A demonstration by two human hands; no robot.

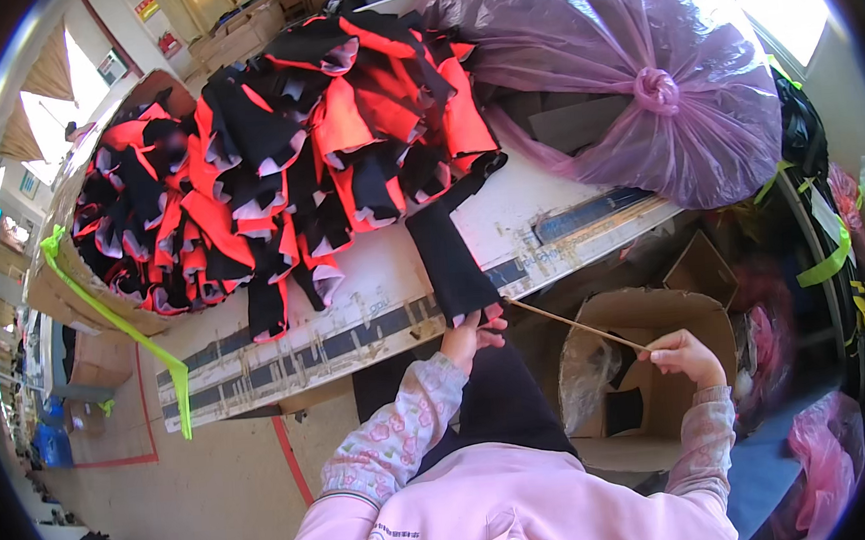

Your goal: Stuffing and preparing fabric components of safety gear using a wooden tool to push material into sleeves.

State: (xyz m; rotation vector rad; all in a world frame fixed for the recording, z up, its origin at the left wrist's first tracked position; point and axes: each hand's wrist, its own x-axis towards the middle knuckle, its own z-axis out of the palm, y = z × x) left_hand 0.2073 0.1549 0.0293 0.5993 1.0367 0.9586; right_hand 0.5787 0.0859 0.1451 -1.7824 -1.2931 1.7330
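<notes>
— White tabletop (382, 268) is carrying what?
— Black fabric piece (450, 259), overhanging the edge; the left hand (466, 343) is gripping its lower end, fingers nearly closed.
— And the right hand (687, 354)?
— Pinching a thin tan strand (577, 325), fingertips together. Orange-and-black pieces (344, 126) are lying heaped behind.

Black fabric strip (449, 259): long, flat, slanted, lower end at tabletop (383, 273) front edge. Thin tan stick or taut cord (577, 327), can't tell which: straight, sloping down rightward off tabletop.
</notes>
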